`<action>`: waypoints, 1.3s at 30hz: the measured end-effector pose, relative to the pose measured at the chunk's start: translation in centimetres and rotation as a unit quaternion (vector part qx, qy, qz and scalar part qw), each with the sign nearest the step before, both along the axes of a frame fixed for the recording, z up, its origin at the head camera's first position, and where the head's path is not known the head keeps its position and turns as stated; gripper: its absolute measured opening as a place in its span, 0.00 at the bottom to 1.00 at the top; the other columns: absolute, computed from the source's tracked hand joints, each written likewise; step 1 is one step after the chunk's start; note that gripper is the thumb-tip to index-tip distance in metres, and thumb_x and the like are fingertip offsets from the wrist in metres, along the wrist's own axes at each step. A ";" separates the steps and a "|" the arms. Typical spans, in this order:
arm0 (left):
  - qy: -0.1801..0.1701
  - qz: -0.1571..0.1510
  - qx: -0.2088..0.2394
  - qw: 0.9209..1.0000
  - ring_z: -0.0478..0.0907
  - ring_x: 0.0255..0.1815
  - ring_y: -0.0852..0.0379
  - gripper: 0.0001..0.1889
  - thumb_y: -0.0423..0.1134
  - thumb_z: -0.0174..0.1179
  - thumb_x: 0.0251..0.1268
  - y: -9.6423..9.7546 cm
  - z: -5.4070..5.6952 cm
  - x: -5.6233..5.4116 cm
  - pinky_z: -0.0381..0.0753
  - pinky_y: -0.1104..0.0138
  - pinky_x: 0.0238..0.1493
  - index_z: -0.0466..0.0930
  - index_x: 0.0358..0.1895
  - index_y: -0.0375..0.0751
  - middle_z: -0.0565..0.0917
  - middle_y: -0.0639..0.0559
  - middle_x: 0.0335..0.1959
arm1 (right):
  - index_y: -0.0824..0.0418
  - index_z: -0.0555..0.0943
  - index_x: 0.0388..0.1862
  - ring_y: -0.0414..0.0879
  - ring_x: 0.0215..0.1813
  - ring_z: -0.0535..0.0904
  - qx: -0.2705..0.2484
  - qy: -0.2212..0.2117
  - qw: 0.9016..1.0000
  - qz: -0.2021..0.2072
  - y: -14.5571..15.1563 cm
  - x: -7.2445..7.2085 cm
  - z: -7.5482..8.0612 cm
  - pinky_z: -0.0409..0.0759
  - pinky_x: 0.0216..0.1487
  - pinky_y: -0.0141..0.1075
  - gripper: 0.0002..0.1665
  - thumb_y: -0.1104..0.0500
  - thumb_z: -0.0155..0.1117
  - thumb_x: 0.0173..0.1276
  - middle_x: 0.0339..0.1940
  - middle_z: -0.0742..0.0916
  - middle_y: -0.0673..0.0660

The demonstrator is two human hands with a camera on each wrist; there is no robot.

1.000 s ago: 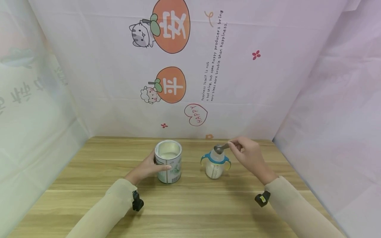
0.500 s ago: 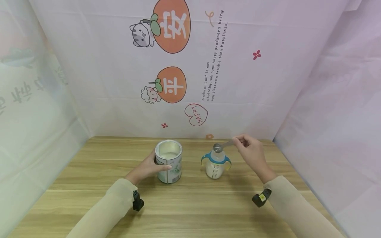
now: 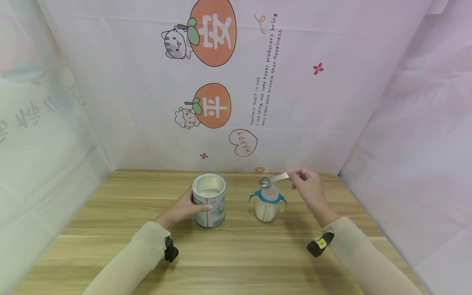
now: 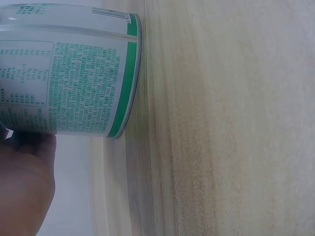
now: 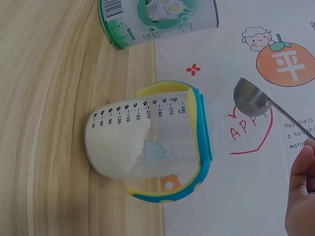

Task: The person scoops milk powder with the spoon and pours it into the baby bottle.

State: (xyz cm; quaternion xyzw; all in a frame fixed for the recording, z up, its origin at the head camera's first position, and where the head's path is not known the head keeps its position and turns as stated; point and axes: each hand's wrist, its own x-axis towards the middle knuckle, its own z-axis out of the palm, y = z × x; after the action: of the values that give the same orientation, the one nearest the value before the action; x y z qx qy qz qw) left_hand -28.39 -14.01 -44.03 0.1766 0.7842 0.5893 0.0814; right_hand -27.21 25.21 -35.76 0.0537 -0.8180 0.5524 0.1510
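Note:
In the head view, my left hand [image 3: 184, 209] holds an open milk powder can [image 3: 216, 213] around its left side, thumb across the front. Pale powder shows inside it. A baby bottle [image 3: 265, 211] with a blue-and-yellow two-handled collar stands upright to the can's right, its top uncapped. In the right wrist view, whitish contents fill the bottle [image 5: 118, 137] to roughly the 210 mark on its near side. My right hand [image 3: 309, 190] pinches the handle of a metal measuring spoon [image 3: 264, 182]. The spoon's bowl [image 5: 250, 97] shows bare metal and hangs just above the bottle's mouth, apart from it.
The can and bottle stand on a wood-grain table [image 3: 236, 262]. A white printed cloth [image 3: 295, 102] rises behind the table's back edge, with pale cloth walls on the left and right. A small gap separates can and bottle.
The spoon has tipped and shifted left over the bottle's mouth, its bowl turning to face the head camera. My right wrist has rotated. The left hand and can have stayed still.

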 end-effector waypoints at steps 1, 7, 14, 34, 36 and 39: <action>0.000 -0.001 0.000 1.000 0.64 0.71 0.43 0.52 0.47 0.76 0.55 0.0 0.0 0.0 0.58 0.40 0.70 0.49 0.78 0.61 0.69 0.45 0.69 | 0.66 0.82 0.44 0.50 0.34 0.78 -0.002 -0.002 1.000 0.000 -0.1 0.0 0.0 0.72 0.31 0.32 0.25 0.43 0.62 0.74 0.30 0.81 0.51; -0.007 0.000 0.003 1.000 0.64 0.71 0.43 0.53 0.47 0.77 0.55 0.0 0.0 0.1 0.57 0.41 0.71 0.49 0.78 0.61 0.68 0.45 0.69 | 0.66 0.82 0.47 0.45 0.34 0.77 -0.012 -0.010 1.000 0.010 -1.1 0.0 0.4 0.75 0.37 0.32 0.25 0.43 0.62 0.74 0.37 0.81 0.56; -0.002 0.004 -0.001 1.000 0.64 0.71 0.44 0.53 0.48 0.77 0.54 0.0 0.2 0.1 0.58 0.42 0.71 0.49 0.79 0.60 0.69 0.45 0.69 | 0.68 0.82 0.48 0.49 0.35 0.78 -0.030 -0.006 0.999 0.029 -2.7 -0.2 0.7 0.78 0.41 0.33 0.27 0.43 0.63 0.73 0.41 0.82 0.60; -0.003 -0.003 0.009 1.000 0.64 0.71 0.42 0.52 0.46 0.76 0.56 0.0 0.2 0.2 0.58 0.41 0.71 0.49 0.79 0.58 0.69 0.44 0.69 | 0.62 0.82 0.47 0.54 0.40 0.78 -0.036 -0.010 0.997 0.070 -7.8 -0.5 1.5 0.78 0.43 0.35 0.24 0.41 0.62 0.73 0.42 0.83 0.58; -0.003 -0.005 0.012 1.000 0.64 0.71 0.42 0.52 0.45 0.76 0.56 0.0 0.2 0.2 0.59 0.41 0.71 0.49 0.79 0.58 0.69 0.44 0.69 | 0.62 0.82 0.46 0.55 0.40 0.78 -0.041 -0.004 0.996 0.080 -8.3 -0.5 1.6 0.77 0.42 0.35 0.24 0.41 0.62 0.73 0.42 0.83 0.59; -0.002 -0.010 0.017 1.000 0.65 0.70 0.42 0.51 0.44 0.76 0.57 0.0 0.1 0.1 0.59 0.41 0.70 0.49 0.79 0.58 0.69 0.44 0.68 | 0.61 0.82 0.45 0.56 0.39 0.77 -0.044 0.000 0.995 0.089 -9.0 -0.6 1.5 0.76 0.40 0.34 0.23 0.42 0.62 0.73 0.40 0.82 0.59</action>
State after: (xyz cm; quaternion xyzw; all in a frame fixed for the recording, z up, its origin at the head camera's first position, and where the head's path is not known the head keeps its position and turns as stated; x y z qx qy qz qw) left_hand -28.29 -14.02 -43.89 0.1846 0.7719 0.6023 0.0853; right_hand -27.83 16.17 -34.21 0.1193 -0.7849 0.5991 0.1036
